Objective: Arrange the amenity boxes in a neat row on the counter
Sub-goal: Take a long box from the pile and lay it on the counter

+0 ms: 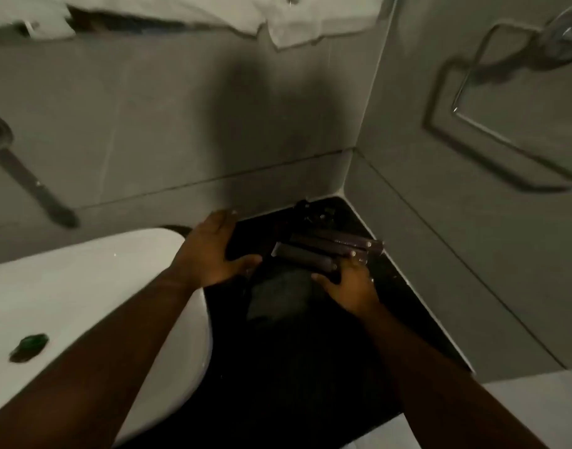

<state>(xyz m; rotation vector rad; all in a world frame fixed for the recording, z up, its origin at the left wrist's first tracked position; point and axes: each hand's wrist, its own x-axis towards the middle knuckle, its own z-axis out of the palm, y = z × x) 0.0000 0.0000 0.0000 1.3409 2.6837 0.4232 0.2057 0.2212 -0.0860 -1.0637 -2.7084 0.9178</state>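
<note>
Amenity boxes (323, 251) touching right hand (349, 286).

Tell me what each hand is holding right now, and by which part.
The right hand grips the dark amenity boxes at their near ends, on the counter. The left hand is open and holds nothing.

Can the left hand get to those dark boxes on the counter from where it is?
Probably yes: the left hand hovers open beside the boxes, with bare counter between.

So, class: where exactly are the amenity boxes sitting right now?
In the head view, the amenity boxes lie side by side on the dark counter near the wall corner, right of the white sink, with the right hand touching their near ends.
</note>
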